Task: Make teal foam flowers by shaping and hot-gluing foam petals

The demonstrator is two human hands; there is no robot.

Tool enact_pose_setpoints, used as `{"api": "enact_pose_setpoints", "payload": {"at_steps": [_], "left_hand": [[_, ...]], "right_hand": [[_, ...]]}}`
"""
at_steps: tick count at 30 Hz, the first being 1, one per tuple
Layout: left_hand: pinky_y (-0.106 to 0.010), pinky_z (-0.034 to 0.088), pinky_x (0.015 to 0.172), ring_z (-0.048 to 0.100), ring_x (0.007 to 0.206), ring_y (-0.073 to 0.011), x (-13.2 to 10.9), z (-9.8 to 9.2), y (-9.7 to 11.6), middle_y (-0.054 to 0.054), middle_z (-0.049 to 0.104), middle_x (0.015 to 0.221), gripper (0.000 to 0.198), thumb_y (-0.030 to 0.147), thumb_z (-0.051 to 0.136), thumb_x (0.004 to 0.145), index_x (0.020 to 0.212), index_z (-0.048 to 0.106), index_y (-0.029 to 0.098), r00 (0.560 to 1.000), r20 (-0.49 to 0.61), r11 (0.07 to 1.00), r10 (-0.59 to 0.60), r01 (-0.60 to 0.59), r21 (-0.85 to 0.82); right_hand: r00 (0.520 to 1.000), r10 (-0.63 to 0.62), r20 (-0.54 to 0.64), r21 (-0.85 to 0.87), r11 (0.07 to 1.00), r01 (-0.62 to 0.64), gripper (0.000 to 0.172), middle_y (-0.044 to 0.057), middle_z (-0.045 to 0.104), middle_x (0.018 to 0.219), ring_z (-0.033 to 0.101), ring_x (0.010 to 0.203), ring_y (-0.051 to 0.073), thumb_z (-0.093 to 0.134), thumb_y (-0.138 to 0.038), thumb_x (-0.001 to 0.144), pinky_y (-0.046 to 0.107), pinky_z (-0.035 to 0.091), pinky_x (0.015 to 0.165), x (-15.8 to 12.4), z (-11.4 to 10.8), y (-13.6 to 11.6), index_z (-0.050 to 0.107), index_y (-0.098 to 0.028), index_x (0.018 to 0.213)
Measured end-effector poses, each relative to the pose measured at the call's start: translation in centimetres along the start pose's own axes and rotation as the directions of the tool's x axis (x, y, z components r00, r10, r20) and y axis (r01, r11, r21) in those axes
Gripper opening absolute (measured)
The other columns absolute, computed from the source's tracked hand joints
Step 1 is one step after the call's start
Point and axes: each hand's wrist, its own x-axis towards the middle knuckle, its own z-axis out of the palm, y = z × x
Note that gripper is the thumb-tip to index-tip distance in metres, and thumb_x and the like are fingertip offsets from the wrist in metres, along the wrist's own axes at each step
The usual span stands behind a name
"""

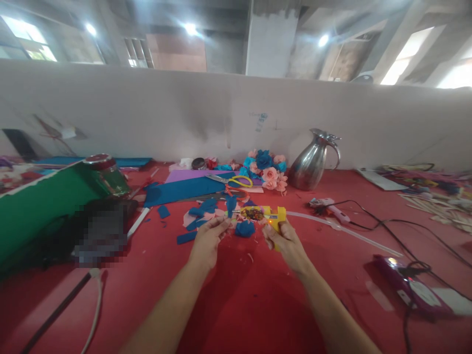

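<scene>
Nearest the camera, the left forearm (162,309) and right forearm (330,300) enter from the bottom edge and converge over the red tabletop (254,314).

The right hand (289,243) is closed around the handle of a yellow glue gun (278,215), its nozzle directed to the left; an orange light shows on the body. The left hand (210,241) is pinched narrow, thumb and fingertips holding a blue paper piece (231,204) upright at the nozzle tip. Whether nozzle and paper touch cannot be determined. A rolled blue flower (245,228) lies on the tabletop between the hands.

Surface: blue and pink scraps (208,206) are scattered beyond the left hand. Behind them lie a blue sheet (184,191), a purple sheet (184,176) and scissors (241,181) with yellow handles. A bunch of paper flowers (267,169) stands near the partition, beside a metal jug (309,162). To the left: a green panel (44,206), a red-lidded jar (106,177) and a dark, pixelated object (105,228). To the right: a translucent strip (342,230), a pink tool (335,210) with a black cord, and a purple electrical unit (409,285) with lights lit.

Room: a pale partition (147,113) bounds the tabletop. Above it are a concrete pillar (273,42), bright windows at both sides and lit ceiling lamps (190,29).
</scene>
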Motion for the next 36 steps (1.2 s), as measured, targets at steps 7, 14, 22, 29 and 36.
{"api": "enact_pose_setpoints", "payload": {"at_steps": [7, 14, 22, 29, 36], "left_hand": [[-0.018, 0.039, 0.054, 0.054, 0.055, -0.0066, -0.3, 0.1, 0.4, -0.001, 0.067, 0.062, 0.029, 0.023, 0.087, 0.042, 0.065, 0.071, 0.013, 0.999, 0.027, 0.999, -0.024, 0.025, -0.023], [-0.019, 0.042, 0.056, 0.058, 0.057, -0.0085, -0.5, 0.5, 0.7, 0.0, 0.066, 0.061, 0.026, 0.018, 0.085, 0.042, 0.062, 0.068, 0.013, 0.998, 0.032, 0.994, -0.06, 0.062, -0.086], [-0.021, 0.042, 0.061, 0.056, 0.059, -0.0094, -0.5, 0.2, 0.5, 0.0, 0.065, 0.063, 0.024, 0.022, 0.084, 0.047, 0.065, 0.069, 0.015, 0.993, 0.121, 1.0, 0.008, -0.005, -0.026], [-0.029, 0.042, 0.083, 0.059, 0.079, -0.0162, -0.5, -0.2, -0.1, -0.001, 0.069, 0.077, 0.014, 0.022, 0.077, 0.061, 0.075, 0.073, 0.02, 0.934, 0.298, 0.968, 0.196, -0.233, 0.093], [-0.029, 0.041, 0.081, 0.057, 0.077, -0.0172, -1.3, 0.1, 0.7, -0.003, 0.067, 0.075, 0.004, 0.02, 0.075, 0.062, 0.066, 0.072, 0.02, 0.89, 0.389, 0.937, 0.238, -0.316, 0.15]], "right_hand": [[1.0, -0.015, 0.01, -0.012, 1.0, 0.015, 0.033, -0.005, 0.044, 0.06, 0.039, 0.048, 0.009, 0.057, -0.049, 0.082, 0.025, 0.03, 0.048, 0.1, -0.1, 0.3, 0.051, -0.018, 0.088], [1.0, 0.011, 0.006, -0.02, 1.0, -0.011, 0.035, -0.004, 0.045, 0.061, 0.038, 0.049, 0.009, 0.058, -0.051, 0.08, 0.025, 0.03, 0.049, 0.0, -0.2, -0.2, 0.051, -0.017, 0.087], [0.988, 0.022, -0.153, 0.023, 1.0, -0.019, 0.037, -0.003, 0.05, 0.06, 0.04, 0.045, 0.008, 0.061, -0.053, 0.076, 0.025, 0.03, 0.047, 0.5, -0.7, -0.1, 0.049, -0.019, 0.079], [0.976, 0.098, -0.193, -0.019, 0.994, -0.104, 0.041, -0.004, 0.049, 0.05, 0.041, 0.042, 0.01, 0.061, -0.058, 0.072, 0.024, 0.031, 0.045, 0.6, -0.5, 0.0, 0.05, -0.019, 0.069], [0.943, 0.171, -0.284, -0.315, 0.912, -0.261, 0.024, -0.003, 0.054, 0.052, 0.051, 0.046, 0.016, 0.059, -0.044, 0.075, 0.027, 0.034, 0.049, 1.8, -2.9, 2.1, 0.049, -0.023, 0.071]]}}
